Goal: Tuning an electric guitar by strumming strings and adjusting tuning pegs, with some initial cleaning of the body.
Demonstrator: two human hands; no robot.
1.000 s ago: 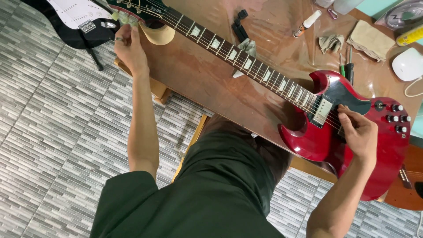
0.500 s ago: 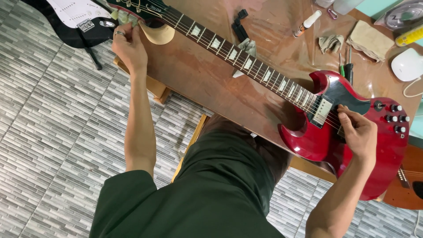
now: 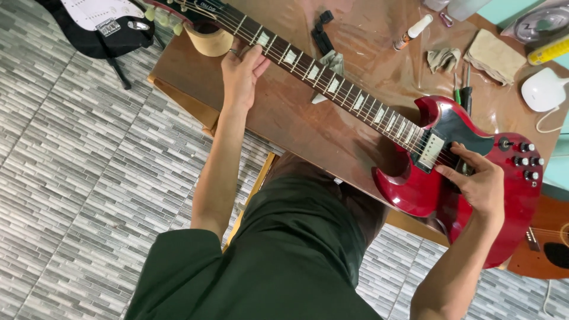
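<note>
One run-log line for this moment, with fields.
left hand: on neck | right hand: at strings | red electric guitar: flat on brown wooden table

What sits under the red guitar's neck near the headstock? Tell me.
A tan roll props the red guitar's neck above the brown table. Its top is covered by the neck.

guitar body [image 3: 474, 195]: glossy red lacquer; table [image 3: 308, 118]: smooth shiny brown wood; cloth [image 3: 496, 56]: matt tan

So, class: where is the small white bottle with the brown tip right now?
In the head view, the small white bottle with the brown tip lies on the brown table, upper right, beyond the red electric guitar's neck and left of a crumpled grey cloth.
</note>
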